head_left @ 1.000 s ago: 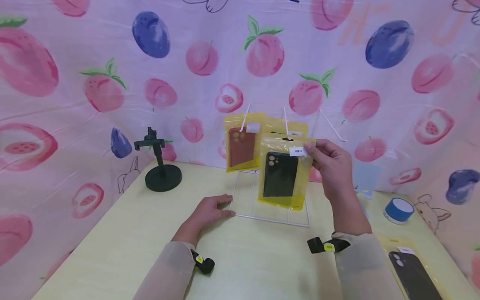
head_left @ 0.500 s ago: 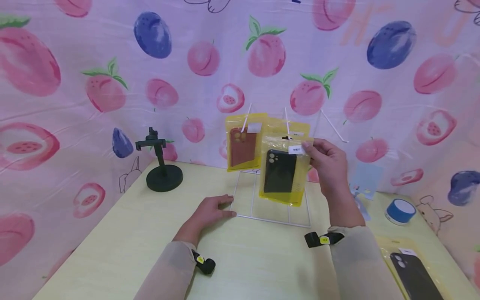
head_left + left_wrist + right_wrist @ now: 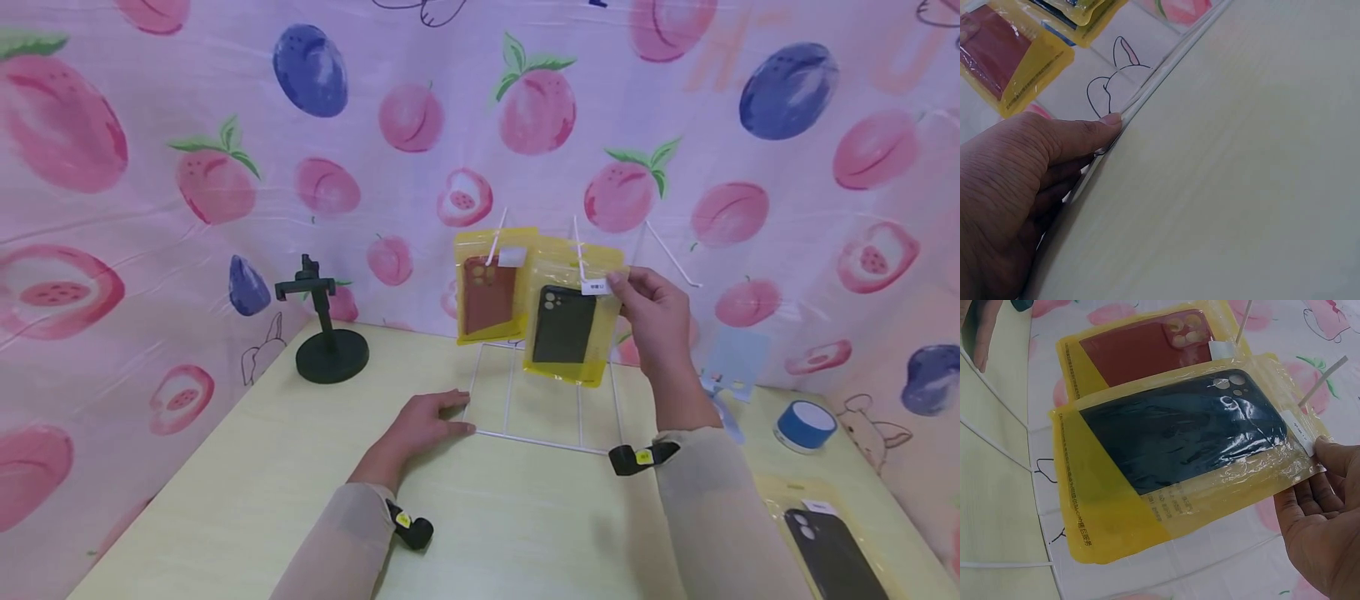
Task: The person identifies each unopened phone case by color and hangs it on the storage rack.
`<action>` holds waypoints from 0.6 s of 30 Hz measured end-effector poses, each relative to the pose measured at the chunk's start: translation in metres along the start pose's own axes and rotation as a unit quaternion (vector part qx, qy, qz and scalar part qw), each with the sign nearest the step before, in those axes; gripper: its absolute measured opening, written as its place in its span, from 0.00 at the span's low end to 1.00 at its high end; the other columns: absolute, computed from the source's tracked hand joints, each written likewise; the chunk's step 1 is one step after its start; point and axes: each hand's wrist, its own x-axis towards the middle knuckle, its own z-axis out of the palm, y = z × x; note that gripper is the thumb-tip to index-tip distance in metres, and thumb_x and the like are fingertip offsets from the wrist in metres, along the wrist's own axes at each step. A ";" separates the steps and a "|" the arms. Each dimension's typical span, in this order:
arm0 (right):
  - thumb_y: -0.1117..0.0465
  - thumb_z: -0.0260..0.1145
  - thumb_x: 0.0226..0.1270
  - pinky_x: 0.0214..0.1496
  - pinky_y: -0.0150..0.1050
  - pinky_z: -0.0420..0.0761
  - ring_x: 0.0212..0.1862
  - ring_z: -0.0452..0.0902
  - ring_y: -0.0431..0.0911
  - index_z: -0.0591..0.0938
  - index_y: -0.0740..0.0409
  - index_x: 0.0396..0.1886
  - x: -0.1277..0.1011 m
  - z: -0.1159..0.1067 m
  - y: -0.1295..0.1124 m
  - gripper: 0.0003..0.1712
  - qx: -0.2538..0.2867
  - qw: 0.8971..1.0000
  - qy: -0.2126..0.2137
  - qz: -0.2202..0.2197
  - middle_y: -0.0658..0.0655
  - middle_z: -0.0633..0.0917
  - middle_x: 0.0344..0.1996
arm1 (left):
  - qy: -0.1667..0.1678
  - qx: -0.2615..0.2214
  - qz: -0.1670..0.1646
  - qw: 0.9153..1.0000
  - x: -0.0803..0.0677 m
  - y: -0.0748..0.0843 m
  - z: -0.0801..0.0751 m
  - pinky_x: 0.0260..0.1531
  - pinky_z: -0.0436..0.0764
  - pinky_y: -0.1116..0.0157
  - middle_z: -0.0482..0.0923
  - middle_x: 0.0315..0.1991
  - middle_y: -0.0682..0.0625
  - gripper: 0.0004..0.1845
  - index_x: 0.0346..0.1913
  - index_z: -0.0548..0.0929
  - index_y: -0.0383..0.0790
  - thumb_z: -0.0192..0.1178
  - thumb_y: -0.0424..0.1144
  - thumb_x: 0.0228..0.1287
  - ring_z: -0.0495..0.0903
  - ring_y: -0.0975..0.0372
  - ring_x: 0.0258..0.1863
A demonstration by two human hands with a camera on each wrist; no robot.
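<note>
The yellow pouch (image 3: 572, 312) contains a black phone case (image 3: 564, 325) and hangs on the middle white hook (image 3: 578, 247) of the wire rack (image 3: 542, 392). Just beside it, a second yellow pouch (image 3: 491, 283) contains a red phone case (image 3: 489, 293). The right hand (image 3: 654, 315) pinches the first pouch's top corner between thumb and fingers. The left hand (image 3: 422, 423) rests on the table (image 3: 247, 483), fingers relaxed and extended, touching the rack's base wire. A third pouch (image 3: 828, 533) lies flat at the table's right edge.
</note>
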 end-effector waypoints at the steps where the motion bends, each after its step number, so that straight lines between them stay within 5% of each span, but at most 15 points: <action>1: 0.52 0.74 0.64 0.44 0.32 0.83 0.39 0.82 0.43 0.86 0.61 0.49 0.001 0.000 0.000 0.21 -0.008 1.000 0.002 0.003 0.52 0.88 0.41 | 0.000 0.000 -0.001 1.000 0.000 0.000 0.000 0.73 0.61 0.49 0.72 0.70 0.51 0.32 0.67 0.79 0.50 0.71 0.52 0.60 0.66 0.53 0.73; 9: 0.54 0.75 0.63 0.44 0.32 0.82 0.41 0.81 0.44 0.86 0.61 0.48 0.007 0.005 0.001 0.19 0.003 1.000 0.020 0.019 0.52 0.88 0.41 | 0.001 0.000 -0.002 1.000 -0.002 0.000 0.000 0.73 0.61 0.49 0.72 0.70 0.51 0.32 0.67 0.79 0.50 0.71 0.52 0.60 0.66 0.53 0.73; 18: 0.48 0.72 0.66 0.45 0.32 0.80 0.42 0.80 0.42 0.87 0.56 0.50 0.015 0.009 0.004 0.20 -0.064 0.997 0.052 0.007 0.50 0.88 0.42 | -0.002 0.001 0.002 1.000 0.000 0.001 -0.002 0.73 0.61 0.50 0.72 0.70 0.52 0.32 0.67 0.79 0.51 0.71 0.52 0.60 0.66 0.54 0.73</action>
